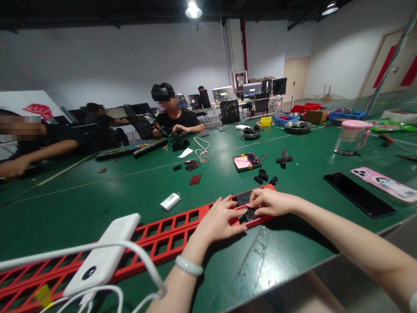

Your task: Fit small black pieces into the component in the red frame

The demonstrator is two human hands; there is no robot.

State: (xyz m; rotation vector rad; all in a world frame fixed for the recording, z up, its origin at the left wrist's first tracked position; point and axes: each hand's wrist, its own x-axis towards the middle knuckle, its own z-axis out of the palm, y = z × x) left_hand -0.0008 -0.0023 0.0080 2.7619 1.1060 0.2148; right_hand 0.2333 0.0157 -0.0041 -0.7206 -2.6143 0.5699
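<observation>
I saw a long red lattice frame (169,234) lying flat on the green table, running from lower left up toward the centre, its rows of rectangular openings showing the tabletop through them. A small black part (247,208) sat in the openings at its far end, partly hidden.

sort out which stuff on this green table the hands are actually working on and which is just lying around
In hand:
- left hand resting on the red lattice frame
- right hand pressing a black part into the frame's end

Lying about:
- white power bank with its cable
- white charger
- black phone
- pink-cased phone
- loose black pieces
- clear jar with pink lid
</observation>
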